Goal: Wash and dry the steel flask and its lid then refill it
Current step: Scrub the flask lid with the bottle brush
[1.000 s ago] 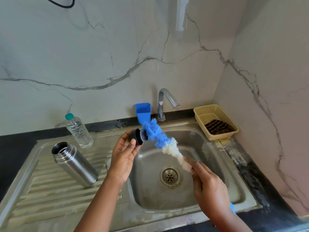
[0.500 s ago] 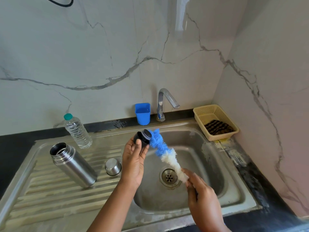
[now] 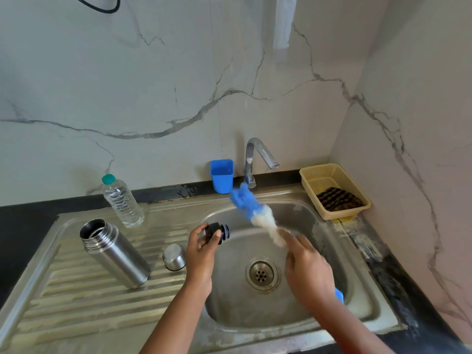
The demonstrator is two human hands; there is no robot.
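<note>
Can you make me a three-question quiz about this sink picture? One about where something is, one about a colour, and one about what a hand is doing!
1. Where is the steel flask?
A. On the ridged draining board
B. In the yellow basket
C. Under the tap

2. What colour is the water bottle's cap?
A. Red
B. Teal green
C. Black

3. What is the left hand doing?
A. Resting flat
B. Turning the tap
C. Holding the black lid

Answers: 1 A, it stands left of the basin. 2 B, the cap looks teal. 3 C, the fingers curl round the lid.
</note>
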